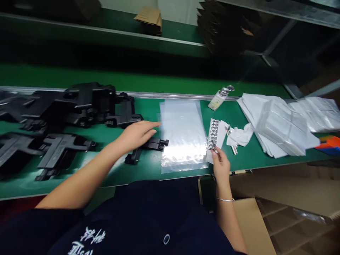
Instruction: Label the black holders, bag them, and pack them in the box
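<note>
Part [156, 144] and strip [214, 132] flank our bag [183, 134]
Left of the bag, our left hand [138, 134] lies on the black part, grip flat and open, likely steadying it; right of it, our right hand [221, 166] pinches the label strip's end.

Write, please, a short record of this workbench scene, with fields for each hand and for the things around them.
Surface: green bench
Left grip: open, fingers stretched toward the clear plastic bag, just above a black plastic part
Right grip: pinches the lower end of a label sheet
Left side: more black plastic parts
Right side: stack of clear bags, crumpled white paper, small bottle
Below bench: cardboard box with dividers
</note>
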`<state>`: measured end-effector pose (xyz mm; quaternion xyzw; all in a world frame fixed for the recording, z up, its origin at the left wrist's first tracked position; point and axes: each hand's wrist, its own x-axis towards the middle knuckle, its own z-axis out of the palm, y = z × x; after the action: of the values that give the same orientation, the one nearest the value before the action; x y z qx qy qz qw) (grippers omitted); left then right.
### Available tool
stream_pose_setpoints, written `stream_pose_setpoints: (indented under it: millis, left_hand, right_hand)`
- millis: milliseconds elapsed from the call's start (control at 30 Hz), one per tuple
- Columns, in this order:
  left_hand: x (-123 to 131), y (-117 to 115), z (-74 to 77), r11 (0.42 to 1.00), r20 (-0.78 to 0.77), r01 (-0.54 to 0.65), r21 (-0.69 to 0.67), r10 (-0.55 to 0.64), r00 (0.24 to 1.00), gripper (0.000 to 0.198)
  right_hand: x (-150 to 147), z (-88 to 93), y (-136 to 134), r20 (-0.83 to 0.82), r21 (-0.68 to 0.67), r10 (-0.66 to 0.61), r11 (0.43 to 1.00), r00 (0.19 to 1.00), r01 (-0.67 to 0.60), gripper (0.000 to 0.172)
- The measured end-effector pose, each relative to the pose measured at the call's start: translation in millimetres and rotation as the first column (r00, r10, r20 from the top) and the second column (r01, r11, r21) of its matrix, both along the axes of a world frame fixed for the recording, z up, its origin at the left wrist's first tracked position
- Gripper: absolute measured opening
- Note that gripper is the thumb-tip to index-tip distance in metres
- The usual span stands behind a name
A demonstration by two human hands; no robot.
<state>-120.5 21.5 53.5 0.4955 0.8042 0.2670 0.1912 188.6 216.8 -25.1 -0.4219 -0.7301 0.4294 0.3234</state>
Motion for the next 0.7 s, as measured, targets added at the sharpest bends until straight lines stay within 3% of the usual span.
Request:
stream_pose_setpoints:
  millis: [67, 133, 200, 267, 333, 400, 500, 700]
  left_hand:
    - [-32, -32, -14.7, 1.000, -0.013, -0.007, -0.015, 0.006, 1.000, 0.046]
    - [-39, -57, -33.5, 1.000, 0.042, -0.027, 0.015, 0.027, 0.999, 0.047]
    - [-23, -70, -50.3, 0.992, 0.089, -0.100, 0.083, 0.092, 0.992, 0.048]
    - [3, -71, -60.5, 0.974, 0.112, -0.177, 0.139, 0.162, 0.980, 0.046]
    - [27, -68, -64.1, 0.960, 0.132, -0.223, 0.171, 0.202, 0.970, 0.042]
    - [43, -65, -64.1, 0.946, 0.158, -0.257, 0.197, 0.228, 0.961, 0.040]
    - [50, -62, -64.7, 0.925, 0.186, -0.297, 0.237, 0.257, 0.948, 0.039]
    - [47, -63, -69.0, 0.920, 0.186, -0.278, 0.277, 0.232, 0.955, 0.037]
  right_hand:
    - [-10, 3.2, 0, -0.059, 0.044, -0.097, 0.994, 0.994, 0.099, 0.035]
    - [-28, 15.1, -6, -0.144, 0.094, -0.086, 0.991, 0.986, 0.100, 0.025]
    - [-55, 31.5, -22, -0.187, 0.076, 0.019, 0.997, 0.982, -0.005, 0.020]
    - [-87, 45.7, -46, -0.165, 0.005, 0.199, 0.980, 0.966, -0.201, 0.019]
    - [-119, 52.3, -73, -0.094, -0.060, 0.394, 0.915, 0.914, -0.400, 0.019]
    - [-144, 50.5, -94, -0.017, -0.125, 0.504, 0.856, 0.864, -0.501, 0.019]
    - [-161, 41.9, -109, 0.046, -0.174, 0.527, 0.841, 0.848, -0.513, 0.020]
    - [-161, 42.3, -103, 0.102, -0.178, 0.545, 0.833, 0.832, -0.524, 0.020]
